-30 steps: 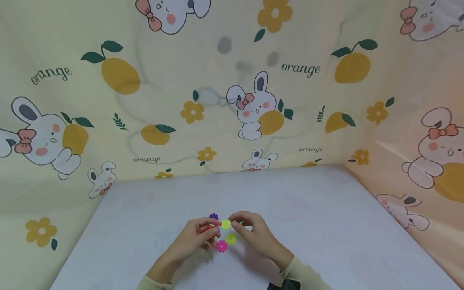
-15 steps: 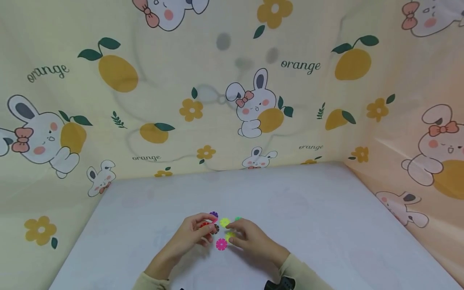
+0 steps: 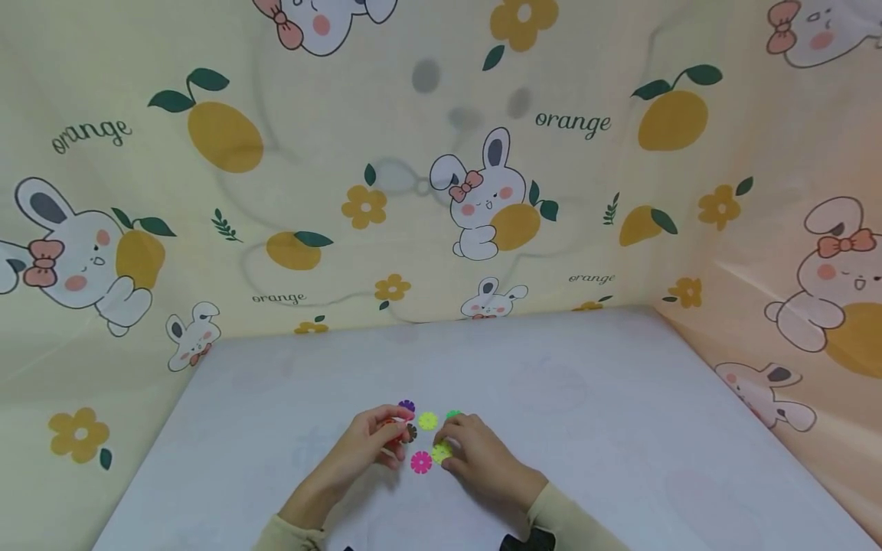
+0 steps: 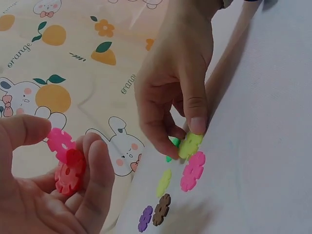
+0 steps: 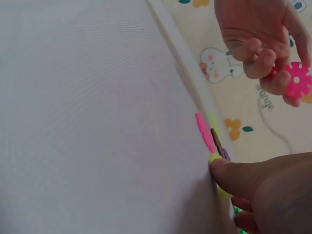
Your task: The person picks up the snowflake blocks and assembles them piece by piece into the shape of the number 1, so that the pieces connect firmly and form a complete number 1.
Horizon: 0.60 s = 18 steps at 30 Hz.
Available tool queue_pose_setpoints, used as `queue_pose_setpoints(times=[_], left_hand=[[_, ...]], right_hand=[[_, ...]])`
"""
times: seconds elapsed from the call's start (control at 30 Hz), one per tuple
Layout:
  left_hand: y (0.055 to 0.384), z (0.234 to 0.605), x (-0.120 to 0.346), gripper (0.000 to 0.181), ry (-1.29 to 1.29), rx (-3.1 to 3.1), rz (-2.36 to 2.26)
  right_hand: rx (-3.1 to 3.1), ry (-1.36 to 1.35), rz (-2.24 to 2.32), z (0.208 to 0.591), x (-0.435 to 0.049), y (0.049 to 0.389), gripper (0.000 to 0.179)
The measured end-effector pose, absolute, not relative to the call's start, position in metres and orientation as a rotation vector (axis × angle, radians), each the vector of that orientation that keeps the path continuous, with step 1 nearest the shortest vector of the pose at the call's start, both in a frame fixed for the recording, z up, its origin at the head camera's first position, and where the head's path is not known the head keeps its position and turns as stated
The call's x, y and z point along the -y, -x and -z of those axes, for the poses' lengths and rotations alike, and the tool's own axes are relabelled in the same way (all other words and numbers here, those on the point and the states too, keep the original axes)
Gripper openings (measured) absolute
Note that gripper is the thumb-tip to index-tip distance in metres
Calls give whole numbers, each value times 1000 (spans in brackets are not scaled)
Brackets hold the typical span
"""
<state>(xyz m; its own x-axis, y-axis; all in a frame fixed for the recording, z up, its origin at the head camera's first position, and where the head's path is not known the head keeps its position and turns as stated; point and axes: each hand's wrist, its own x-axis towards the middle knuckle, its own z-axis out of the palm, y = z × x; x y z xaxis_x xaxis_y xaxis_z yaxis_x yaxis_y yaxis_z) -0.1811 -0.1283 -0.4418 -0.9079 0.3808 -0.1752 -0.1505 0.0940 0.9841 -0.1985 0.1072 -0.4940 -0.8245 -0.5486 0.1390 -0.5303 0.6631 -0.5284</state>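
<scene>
My left hand (image 3: 353,451) is raised off the table, thumb and fingers gripping notched plastic discs: a pink disc (image 4: 59,142) overlapping a red disc (image 4: 68,179) at its edge. Down at the tabletop, my right hand (image 3: 488,463) pinches a yellow-green disc (image 4: 191,145) between thumb and forefinger. Right beside that one lies a loose pink disc (image 3: 421,462). Farther back are another yellow disc (image 3: 428,421), a purple disc (image 3: 406,406) and a brown disc (image 4: 161,209). A green disc (image 3: 453,414) shows partly behind my right hand.
The discs lie on a white table (image 3: 586,428). A printed cloth (image 3: 386,153) with rabbits and oranges stands behind it and along both sides. A dark device (image 3: 529,540) sits at my right wrist.
My right hand has come away from my left, down to the yellow-green disc, and now pinches it. The left hand has shifted slightly left, still holding the pink and red discs.
</scene>
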Motion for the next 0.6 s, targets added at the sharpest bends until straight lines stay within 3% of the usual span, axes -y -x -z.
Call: queue_pose_setpoints(times=[0.6], left_hand=[[181,441,130,45,-225,-2054,-1816]], right_hand=[[-2630,764,1118,487,-112,203,27]])
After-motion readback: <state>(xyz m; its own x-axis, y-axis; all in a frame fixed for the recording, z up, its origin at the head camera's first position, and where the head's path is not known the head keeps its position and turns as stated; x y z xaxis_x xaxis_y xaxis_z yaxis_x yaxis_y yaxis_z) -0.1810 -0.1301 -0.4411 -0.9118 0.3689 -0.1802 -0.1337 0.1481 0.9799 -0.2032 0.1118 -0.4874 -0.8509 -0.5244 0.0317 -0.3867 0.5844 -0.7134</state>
